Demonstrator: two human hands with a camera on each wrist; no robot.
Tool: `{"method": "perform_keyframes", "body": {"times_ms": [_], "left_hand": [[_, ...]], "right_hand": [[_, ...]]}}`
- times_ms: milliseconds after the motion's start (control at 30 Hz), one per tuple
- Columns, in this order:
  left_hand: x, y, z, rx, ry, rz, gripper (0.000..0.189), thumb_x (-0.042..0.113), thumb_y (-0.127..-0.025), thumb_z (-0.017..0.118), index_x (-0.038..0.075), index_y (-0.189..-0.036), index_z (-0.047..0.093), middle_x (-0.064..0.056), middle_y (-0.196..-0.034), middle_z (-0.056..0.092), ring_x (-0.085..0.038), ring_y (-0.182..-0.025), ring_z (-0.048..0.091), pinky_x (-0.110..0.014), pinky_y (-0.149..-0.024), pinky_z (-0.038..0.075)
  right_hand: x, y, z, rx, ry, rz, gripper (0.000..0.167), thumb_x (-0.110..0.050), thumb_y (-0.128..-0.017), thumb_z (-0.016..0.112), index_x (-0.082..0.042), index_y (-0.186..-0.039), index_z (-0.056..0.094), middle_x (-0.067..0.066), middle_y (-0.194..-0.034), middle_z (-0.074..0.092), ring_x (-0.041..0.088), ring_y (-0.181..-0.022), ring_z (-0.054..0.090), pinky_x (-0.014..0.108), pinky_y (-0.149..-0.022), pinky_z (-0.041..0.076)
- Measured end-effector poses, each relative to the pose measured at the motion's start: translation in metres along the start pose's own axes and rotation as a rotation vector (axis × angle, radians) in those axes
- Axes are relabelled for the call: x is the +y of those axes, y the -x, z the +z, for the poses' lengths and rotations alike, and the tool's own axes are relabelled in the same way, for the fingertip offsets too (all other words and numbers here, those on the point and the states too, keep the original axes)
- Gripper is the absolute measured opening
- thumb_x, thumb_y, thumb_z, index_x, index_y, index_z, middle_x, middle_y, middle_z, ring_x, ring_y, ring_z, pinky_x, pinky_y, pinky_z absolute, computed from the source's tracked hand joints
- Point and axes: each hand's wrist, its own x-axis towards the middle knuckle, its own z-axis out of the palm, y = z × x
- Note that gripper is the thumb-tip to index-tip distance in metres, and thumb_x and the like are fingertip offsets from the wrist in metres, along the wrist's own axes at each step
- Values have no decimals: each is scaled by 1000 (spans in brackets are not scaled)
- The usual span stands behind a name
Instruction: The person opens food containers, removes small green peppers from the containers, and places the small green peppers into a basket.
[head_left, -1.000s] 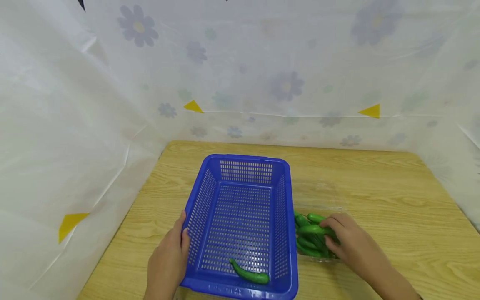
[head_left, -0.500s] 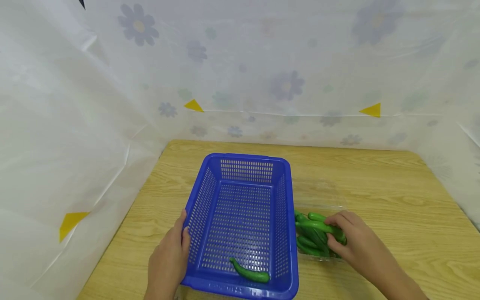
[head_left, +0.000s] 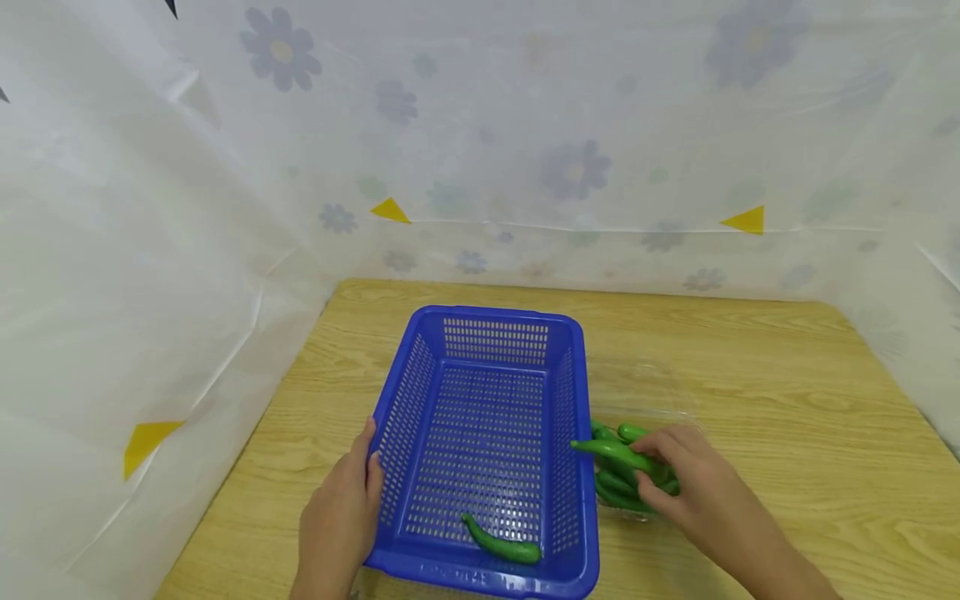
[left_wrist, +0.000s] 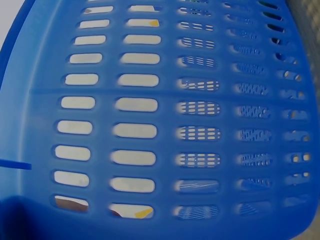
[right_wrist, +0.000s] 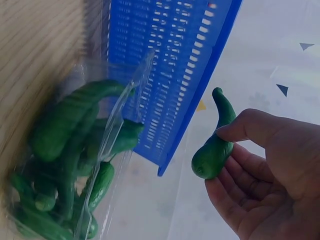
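Blue plastic rim lies in the grip of the left hand (head_left: 337, 517), at the left side of a perforated basket (head_left: 487, 433); the left wrist view, filled by the basket's wall, does not show the fingers. On the basket floor, near the front edge, lies one curved green vegetable (head_left: 502, 546). At the right rim, the held vegetable (head_left: 611, 452) is pinched between thumb and fingers of the right hand (head_left: 701, 479); its narrow tip points left and overlaps the rim in the head view, while the right wrist view shows it apart from the basket. Just beside the basket, further right, a clear plastic box (head_left: 637, 387) contains more green vegetables (right_wrist: 65, 125), partly hidden by the right hand in the head view. Step in hand, as judged: single transfer from box to basket, at an early stage. The next move would call for passing the held vegetable leftward over the rim and releasing it low, the basket kept steady. Surface: wood-grain table (head_left: 787, 400), far corners rounded. Room: white sheeting (head_left: 150, 292) at left, rear and right; yellow triangles (head_left: 152, 444) at left and rear; faded flower shapes (head_left: 576, 171) across the rear.
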Motion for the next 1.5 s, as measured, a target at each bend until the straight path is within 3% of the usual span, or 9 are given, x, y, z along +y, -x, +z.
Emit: {"method": "perform_keyframes", "body": {"times_ms": [400, 667, 867, 1100, 1500], "left_hand": [[1, 0, 0, -8, 9, -9, 46, 25, -99, 40, 17, -144, 36, -16, -122, 59, -41, -97, 60, -56, -69, 48], [1, 0, 0, -3, 14, -9, 46, 25, -99, 40, 18, -144, 37, -16, -122, 59, -41, -97, 60, -56, -69, 47], [0, 0, 0, 11, 16, -11, 46, 26, -98, 41, 18, -143, 38, -15, -122, 59, -42, -96, 60, -56, -69, 47], [2, -1, -1, -22, 9, -22, 46, 26, -99, 40, 18, -144, 35, -16, -124, 58, -40, -99, 60, -55, -69, 48], [2, 0, -1, 4, 12, -15, 46, 26, -98, 41, 17, -143, 38, -16, -123, 59, -41, -96, 60, -55, -68, 48]], "right_hand": [[-21, -7, 12, -11, -56, -49, 32, -6, -66, 75, -14, -95, 64, -13, -92, 56, 2, -81, 51, 7, -72, 39], [-35, -14, 20, -43, -161, -100, 17, -19, -83, 62, -15, -99, 63, -12, -95, 57, 1, -82, 50, 9, -71, 41], [-45, -21, 28, -76, -220, -118, 22, -11, -78, 67, -14, -99, 61, -12, -94, 56, 1, -79, 49, 8, -69, 41], [-54, -24, 40, -74, -222, -159, 28, -8, -71, 72, -14, -96, 62, -13, -92, 55, 1, -79, 49, 9, -68, 42], [-62, -25, 56, -152, -221, -171, 23, -11, -75, 72, -14, -96, 62, -14, -89, 55, 0, -77, 51, 11, -68, 44]]}}
